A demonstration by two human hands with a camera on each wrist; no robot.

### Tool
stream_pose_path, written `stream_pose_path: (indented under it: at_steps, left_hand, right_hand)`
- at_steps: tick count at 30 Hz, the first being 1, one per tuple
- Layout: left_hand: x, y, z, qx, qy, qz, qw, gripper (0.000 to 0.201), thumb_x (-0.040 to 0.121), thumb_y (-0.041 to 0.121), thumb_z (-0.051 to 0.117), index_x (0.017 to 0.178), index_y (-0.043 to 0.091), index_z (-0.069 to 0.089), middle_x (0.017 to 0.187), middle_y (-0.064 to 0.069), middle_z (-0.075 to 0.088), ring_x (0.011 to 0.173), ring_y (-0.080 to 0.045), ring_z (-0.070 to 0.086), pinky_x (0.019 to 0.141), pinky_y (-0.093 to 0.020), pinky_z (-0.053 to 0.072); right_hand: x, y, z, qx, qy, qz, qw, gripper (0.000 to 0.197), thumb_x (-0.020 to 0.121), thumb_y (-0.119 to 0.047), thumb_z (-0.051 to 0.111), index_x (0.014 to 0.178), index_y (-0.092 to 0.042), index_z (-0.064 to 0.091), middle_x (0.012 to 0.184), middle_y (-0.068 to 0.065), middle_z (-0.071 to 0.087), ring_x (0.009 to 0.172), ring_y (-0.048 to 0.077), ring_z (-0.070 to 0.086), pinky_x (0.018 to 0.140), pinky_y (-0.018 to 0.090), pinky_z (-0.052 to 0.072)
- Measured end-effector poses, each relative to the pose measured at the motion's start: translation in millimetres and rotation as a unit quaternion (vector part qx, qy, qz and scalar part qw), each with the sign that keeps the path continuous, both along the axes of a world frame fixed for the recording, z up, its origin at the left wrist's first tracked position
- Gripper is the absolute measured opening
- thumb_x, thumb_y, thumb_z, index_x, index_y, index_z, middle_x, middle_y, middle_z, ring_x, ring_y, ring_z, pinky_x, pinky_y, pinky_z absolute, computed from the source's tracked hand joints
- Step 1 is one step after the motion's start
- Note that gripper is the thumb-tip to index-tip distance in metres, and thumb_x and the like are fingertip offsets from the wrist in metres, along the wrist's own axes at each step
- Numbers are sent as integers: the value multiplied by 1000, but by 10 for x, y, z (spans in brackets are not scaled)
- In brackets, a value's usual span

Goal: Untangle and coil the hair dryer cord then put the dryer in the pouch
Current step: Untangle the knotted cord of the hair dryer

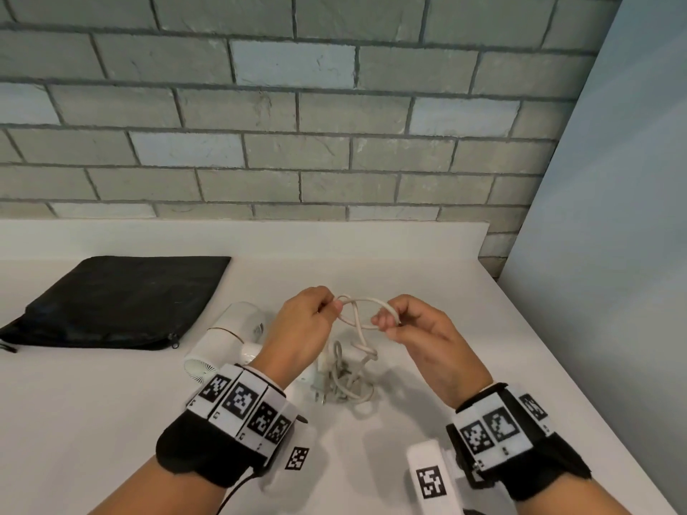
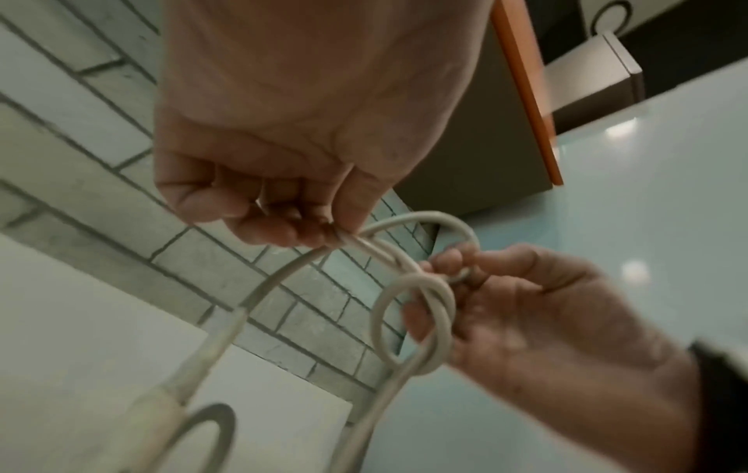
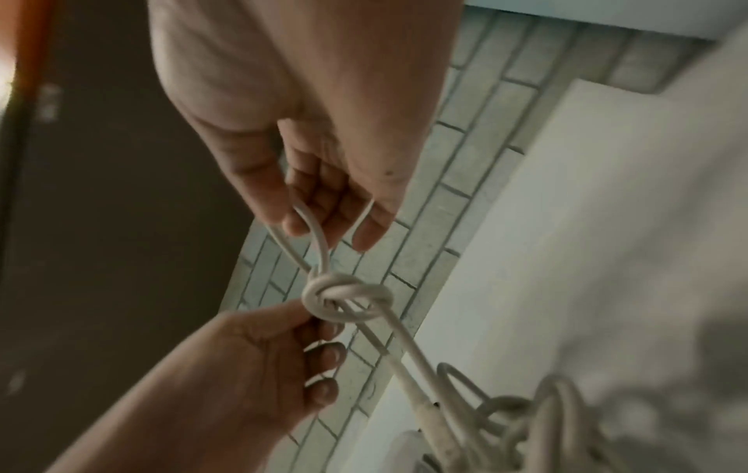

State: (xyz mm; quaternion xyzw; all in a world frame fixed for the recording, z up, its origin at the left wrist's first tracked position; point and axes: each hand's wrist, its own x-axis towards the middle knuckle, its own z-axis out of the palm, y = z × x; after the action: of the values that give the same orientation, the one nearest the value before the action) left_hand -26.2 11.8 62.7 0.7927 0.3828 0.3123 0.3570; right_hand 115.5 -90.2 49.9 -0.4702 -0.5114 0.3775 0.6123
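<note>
Grey brick wall (image 1: 260, 105) — white counter (image 1: 446, 291) (pale side panel (image 1: 613, 254))

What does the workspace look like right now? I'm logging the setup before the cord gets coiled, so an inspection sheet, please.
Surface: white counter, pale and flat.
Job's things: white hair dryer lying on the counter; black pouch lying flat behind it to the left, zip end toward the dryer.
Clutter: nothing seen.
Hands: left hand and right hand raised, each pinching the cord at a loose knot.
Cables: cord knotted between the hands; the rest in a tangled heap with the plug below.
Surroundings: grey brick wall behind; pale wall to the right.
</note>
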Motion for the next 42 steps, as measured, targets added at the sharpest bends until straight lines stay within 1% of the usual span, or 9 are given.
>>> stream_pose_path:
  at_steps: [2, 6, 12, 16, 23, 27, 30, 37, 42]
  left_hand:
    - [25, -24, -5, -19, -2, -14, 1000, 30, 91, 22, 50, 61, 18, 45, 59, 5, 40, 57, -13, 37, 55, -28, 27]
    - [40, -64, -75, -24, 6, -22, 999, 32, 91, 20, 50, 60, 19, 41, 59, 5, 38, 56, -11, 35, 54, -26, 26]
    - [-53, 65, -91, -84, -39, 11, 996, 25, 92, 18, 47, 69, 11, 49, 69, 0, 47, 69, -20, 43, 68, -34, 37]
    - [-39, 88, -143, -142, -69, 20, 987, 24, 94, 15, 44, 70, 14, 47, 84, -7, 60, 76, -22, 58, 69, -36, 47]
    - [-11, 106, -131, -222, -170, 18, 960, 24, 96, 6, 39, 72, 9, 41, 76, -10, 62, 51, -13, 67, 52, -21, 55]
    - [-24, 123, -171, -212, -144, 26, 966, 23, 96, 6, 37, 74, 10, 41, 81, -13, 62, 54, -18, 61, 50, -24, 51]
    - [-49, 147, -202, -209, -134, 36, 968, 24, 96, 7, 37, 73, 11, 40, 78, -13, 58, 51, -14, 60, 51, -23, 54]
    - [-61, 160, -194, 119, 49, 15, 992, 24, 79, -10, 37, 84, 13, 41, 83, -4, 49, 71, -22, 46, 70, -47, 50]
    - [-98, 192, -234, 171, 16, -42, 984, 24, 85, -10, 37, 87, 13, 44, 78, 3, 49, 68, -12, 47, 67, -35, 49]
  right_hand:
    - [18, 8, 9, -21, 61, -7, 998, 8, 72, -20, 60, 65, -16, 58, 60, -7, 57, 72, 15, 53, 79, 27, 40]
    - [159, 33, 13, -76, -43, -8, 996, 24, 91, -25, 47, 86, -13, 67, 44, -9, 45, 59, 17, 43, 79, 35, 40]
    - [335, 1, -29, 19, 258, 77, 963, 29, 67, -36, 74, 81, -14, 63, 63, -1, 55, 70, 16, 60, 82, 29, 53]
    - [297, 23, -23, -2, 202, 50, 978, 39, 68, -45, 71, 86, -11, 64, 49, -8, 37, 48, 10, 41, 78, 30, 54]
    - [297, 32, -121, 57, 341, 56, 937, 26, 63, -32, 79, 73, -14, 62, 55, -3, 51, 58, 13, 56, 83, 34, 55]
    - [238, 5, -71, -9, 210, 39, 977, 44, 66, -54, 70, 67, -13, 56, 45, -10, 30, 40, 8, 32, 69, 29, 54]
    - [223, -6, -31, -4, 129, 40, 991, 43, 66, -53, 70, 75, -11, 68, 43, -10, 34, 44, 9, 38, 76, 28, 54]
    - [206, 44, -151, 50, 297, 50, 952, 27, 66, -37, 75, 71, -14, 62, 49, -6, 45, 52, 11, 48, 83, 28, 54]
    - [264, 22, -125, 12, 341, 49, 939, 33, 64, -43, 77, 67, -16, 58, 43, -9, 29, 40, 8, 32, 61, 25, 52]
